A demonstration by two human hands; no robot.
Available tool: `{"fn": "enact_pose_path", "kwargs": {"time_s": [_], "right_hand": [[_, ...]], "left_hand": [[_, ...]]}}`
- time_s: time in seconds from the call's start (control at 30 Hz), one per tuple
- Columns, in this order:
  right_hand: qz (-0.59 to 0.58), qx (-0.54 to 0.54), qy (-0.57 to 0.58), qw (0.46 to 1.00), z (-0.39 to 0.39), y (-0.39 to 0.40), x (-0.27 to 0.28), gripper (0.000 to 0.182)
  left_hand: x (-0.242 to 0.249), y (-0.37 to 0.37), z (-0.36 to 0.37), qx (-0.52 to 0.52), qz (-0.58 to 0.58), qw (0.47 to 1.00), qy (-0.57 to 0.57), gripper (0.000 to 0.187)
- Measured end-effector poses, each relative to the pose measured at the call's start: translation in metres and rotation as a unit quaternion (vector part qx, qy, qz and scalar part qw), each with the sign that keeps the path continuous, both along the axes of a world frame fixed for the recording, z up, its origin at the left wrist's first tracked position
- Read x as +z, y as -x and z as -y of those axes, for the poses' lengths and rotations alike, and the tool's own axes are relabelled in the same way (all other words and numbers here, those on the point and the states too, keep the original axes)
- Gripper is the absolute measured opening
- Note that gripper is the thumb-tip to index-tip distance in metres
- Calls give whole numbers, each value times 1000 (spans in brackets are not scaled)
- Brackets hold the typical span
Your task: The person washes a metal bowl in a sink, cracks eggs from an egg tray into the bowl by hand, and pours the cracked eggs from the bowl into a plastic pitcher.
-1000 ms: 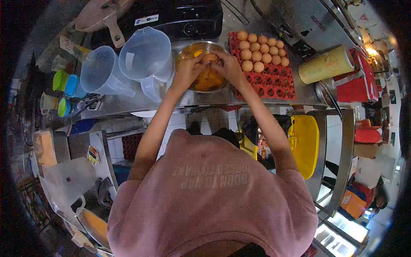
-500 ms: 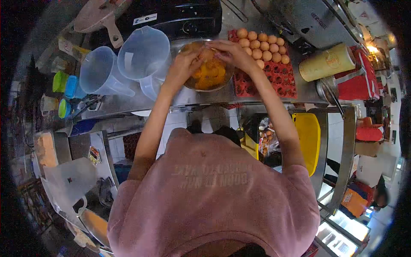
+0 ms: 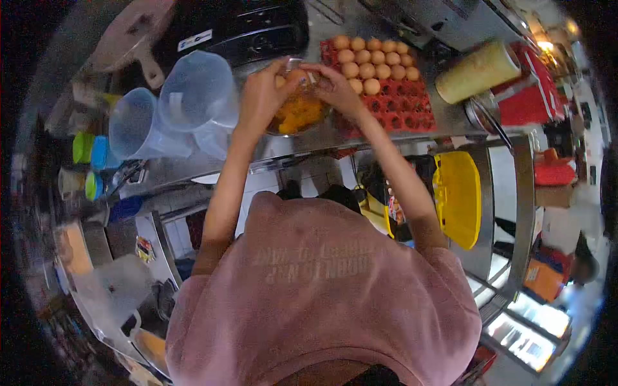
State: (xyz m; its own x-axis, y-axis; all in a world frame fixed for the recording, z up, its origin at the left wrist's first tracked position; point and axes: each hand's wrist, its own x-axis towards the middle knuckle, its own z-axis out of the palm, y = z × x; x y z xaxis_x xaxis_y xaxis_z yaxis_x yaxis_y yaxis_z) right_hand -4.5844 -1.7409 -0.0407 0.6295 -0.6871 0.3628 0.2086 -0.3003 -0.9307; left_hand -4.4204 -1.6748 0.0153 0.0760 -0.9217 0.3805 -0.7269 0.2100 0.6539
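Note:
A metal bowl (image 3: pixel 273 130) of egg yolks (image 3: pixel 300 114) sits on the counter. Over its far half, my left hand (image 3: pixel 265 96) curls its fingers around a brown egg (image 3: pixel 295 76). From the other side my right hand (image 3: pixel 336 92) grips the same egg with its fingertips; whether the shell is fully split is too blurred to tell. Right of the bowl lies a red egg tray (image 3: pixel 409 103), with whole eggs (image 3: pixel 376 56) in its far rows and bare pockets in the near rows.
Two clear plastic jugs (image 3: pixel 196 90) (image 3: pixel 133 122) stand left of the bowl. Behind is a black appliance (image 3: pixel 257 29). A yellow cylindrical container (image 3: pixel 477 72) lies right of the tray. Below the counter edge, a yellow bin lid (image 3: pixel 458 199) stands upright.
The view has shifted, so the counter's things appear further left. My hands stay over the bowl around the egg, with a slightly wider gap between their fingertips.

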Motion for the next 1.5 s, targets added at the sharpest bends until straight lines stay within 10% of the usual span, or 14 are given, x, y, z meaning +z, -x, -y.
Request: {"fn": "enact_pose_path", "kwargs": {"time_s": [0.23,0.33,0.5,0.63,0.73,0.87,1.13,1.43,1.5], "right_hand": [[270,-45,-353,895,-67,58,-2,46],[273,-166,-311,895,-89,109,-20,44],[205,-474,-300,802,-160,209,-37,47],[-227,-532,-151,802,-197,348,-173,47],[-519,-547,18,656,-168,325,-126,41],[-326,-507,140,785,-76,186,-14,25],[-476,-213,199,830,39,111,-39,42],[-416,-222,312,825,35,131,-13,36],[-334,-225,154,902,30,132,-4,36]], "left_hand": [[-1,36,5,-93,-200,972,-77,37],[-11,35,6,-112,-515,824,-208,34],[-40,5,12,-62,-717,655,-230,36],[-51,-14,4,-89,-763,616,-174,34],[-61,-21,5,-78,-764,615,-180,30],[-70,-26,8,-87,-803,561,-181,29],[-50,-40,-8,-102,-859,469,-178,34],[-49,-35,-4,-95,-814,546,-176,38],[-51,-35,-1,-96,-808,551,-183,40]]}}
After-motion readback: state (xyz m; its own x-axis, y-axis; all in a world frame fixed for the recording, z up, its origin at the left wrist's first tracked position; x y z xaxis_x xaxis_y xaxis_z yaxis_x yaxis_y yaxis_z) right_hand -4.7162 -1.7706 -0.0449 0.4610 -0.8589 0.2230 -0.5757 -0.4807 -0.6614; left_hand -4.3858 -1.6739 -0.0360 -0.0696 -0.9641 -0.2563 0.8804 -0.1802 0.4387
